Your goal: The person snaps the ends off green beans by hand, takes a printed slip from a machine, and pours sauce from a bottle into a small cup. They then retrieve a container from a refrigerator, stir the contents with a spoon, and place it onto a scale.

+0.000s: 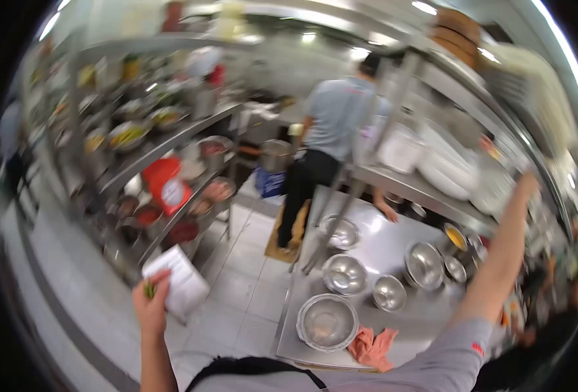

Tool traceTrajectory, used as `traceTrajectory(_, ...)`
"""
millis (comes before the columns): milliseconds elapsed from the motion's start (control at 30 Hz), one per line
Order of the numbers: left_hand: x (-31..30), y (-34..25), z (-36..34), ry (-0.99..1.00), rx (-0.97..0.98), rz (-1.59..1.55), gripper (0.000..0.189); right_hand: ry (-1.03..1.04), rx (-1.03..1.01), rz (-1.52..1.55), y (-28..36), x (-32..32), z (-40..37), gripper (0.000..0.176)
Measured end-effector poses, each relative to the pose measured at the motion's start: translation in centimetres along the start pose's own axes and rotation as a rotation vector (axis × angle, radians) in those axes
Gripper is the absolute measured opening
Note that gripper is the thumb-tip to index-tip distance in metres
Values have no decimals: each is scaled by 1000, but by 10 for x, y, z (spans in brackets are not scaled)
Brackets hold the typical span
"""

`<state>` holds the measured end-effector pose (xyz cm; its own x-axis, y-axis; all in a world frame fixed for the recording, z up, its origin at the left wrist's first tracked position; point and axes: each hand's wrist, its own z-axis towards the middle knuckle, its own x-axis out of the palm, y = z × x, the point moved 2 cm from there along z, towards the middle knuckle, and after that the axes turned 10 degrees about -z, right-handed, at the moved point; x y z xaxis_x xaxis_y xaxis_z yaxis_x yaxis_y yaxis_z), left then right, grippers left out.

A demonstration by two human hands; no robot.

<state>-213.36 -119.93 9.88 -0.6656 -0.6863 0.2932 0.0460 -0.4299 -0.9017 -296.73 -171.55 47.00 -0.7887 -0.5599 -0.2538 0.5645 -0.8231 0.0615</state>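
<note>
- Paper, white and roughly rectangular, is at the lower left of the frame, tilted, in my left hand; a small green object shows at the same fingers, too blurred to name.
- My right hand is at the upper right, near stacked white dishes on a grey metal shelf. I judge this is a reach up to the shelf; any grip there calls for care around the stack.
- My hands are wide apart: the left closed on the paper, the right too blurred for me to tell whether its fingers hold anything.
- My left forearm rises from the bottom edge, elbow low; my right arm stretches up diagonally, nearly straight, over the right side of the steel table.
- On that table, lower centre, a wide silvery steel bowl sits just beside a crumpled salmon-pink cloth, with more round steel bowls above them.
- At upper centre a co-worker in a grey-blue shirt stands turned away from me.
- On the left, metal shelving bears dishes of food and a red-orange container.
</note>
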Motion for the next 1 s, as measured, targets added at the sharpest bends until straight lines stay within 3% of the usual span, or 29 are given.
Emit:
traceTrajectory(33,-10,-6,0,-26,-10,17,21,-49,303,425,-7,-46,-2,34)
traceTrajectory(67,-18,-16,-1,-49,38,59,23,-243,580,870,-14,-94,-5,37)
traceTrajectory(100,-28,-24,-1,-65,116,59,24,-501,419,328,-2,-100,7,36)
traceTrajectory(133,-37,-37,-4,-120,20,69,23,-593,338,648,2,-141,8,29)
traceTrajectory(200,-66,-47,-6,-165,140,35,21,-348,260,1838,30,-298,-44,16)
traceTrajectory(267,-94,-58,-9,-193,131,-130,20,-54,278,2445,45,-422,-110,7)
traceTrajectory(333,-130,-68,-10,-228,181,-183,20,95,217,2593,55,-493,-152,8)
traceTrajectory(367,-149,-78,-15,-252,87,-225,19,-176,-131,2222,61,-520,-169,9)
traceTrajectory(400,-169,-82,-16,-256,114,-302,20,-418,-421,1804,68,-550,-190,22)
traceTrajectory(433,-190,-85,-15,-256,148,-378,22,-856,-305,1203,49,-633,-245,13)
traceTrajectory(467,-216,-91,-16,-281,163,-356,22,-644,-350,1979,42,-686,-284,13)
traceTrajectory(500,-228,-87,-18,-305,142,-359,21,-297,-353,2736,47,-711,-325,13)
traceTrajectory(567,-282,-104,-21,-358,146,-346,21,-550,-391,2771,31,-798,-400,22)
traceTrajectory(600,-309,-113,-22,-374,115,-341,21,-537,-497,2875,24,-843,-434,22)
traceTrajectory(667,-358,-131,-23,-420,85,-306,20,-76,-667,3128,23,-918,-509,18)
traceTrajectory(700,-383,-141,-23,-450,106,-280,20,304,-758,3009,26,-950,-551,11)
traceTrajectory(733,-404,-146,-21,-491,99,-271,20,844,-966,2813,29,-983,-591,5)
traceTrajectory(767,-430,-154,-23,-534,89,-270,20,1101,-1201,2676,34,-1016,-638,4)
traceTrajectory(800,-450,-160,-24,-590,103,-272,20,1493,-1349,2544,42,-1034,-692,4)
traceTrajectory(833,-472,-167,-26,-620,119,-256,20,2019,-1340,2385,35,-1052,-728,7)
traceTrajectory(867,-495,-172,-28,-657,124,-191,21,2349,-1204,2217,33,-1065,-764,9)
traceTrajectory(900,-518,-177,-28,-692,123,-131,21,2406,-1226,2172,34,-1077,-793,10)
traceTrajectory(1000,-588,-183,-18,-733,154,-2,21,2301,-1405,2078,38,-1132,-821,11)
